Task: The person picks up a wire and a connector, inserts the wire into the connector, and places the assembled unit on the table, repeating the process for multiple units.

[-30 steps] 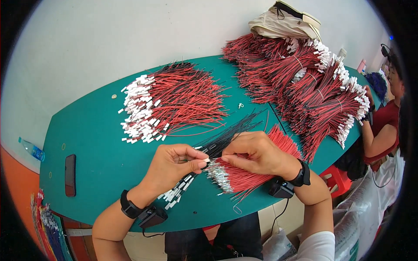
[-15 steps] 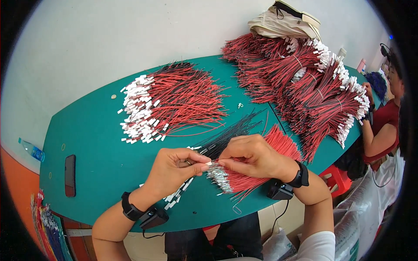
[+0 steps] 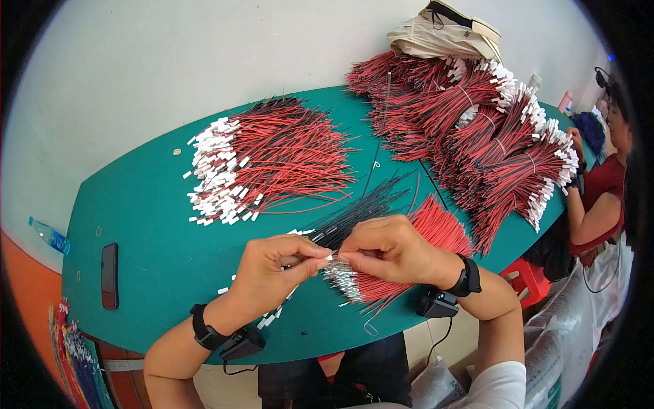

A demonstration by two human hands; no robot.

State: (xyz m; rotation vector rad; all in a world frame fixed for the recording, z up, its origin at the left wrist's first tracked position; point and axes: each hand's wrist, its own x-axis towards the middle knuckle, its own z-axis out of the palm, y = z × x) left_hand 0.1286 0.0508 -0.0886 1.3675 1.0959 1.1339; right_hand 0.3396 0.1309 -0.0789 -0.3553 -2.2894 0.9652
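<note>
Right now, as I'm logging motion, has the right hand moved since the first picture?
Yes; the right hand shifted slightly left, judged against the phone.

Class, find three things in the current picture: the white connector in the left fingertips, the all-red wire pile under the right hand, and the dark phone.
White connector point(image 3: 330, 258): head view, its exposed end.
All-red wire pile point(image 3: 443, 230): head view, its uncovered stretch.
Dark phone point(image 3: 110, 276): head view, middle of its upper face.
</note>
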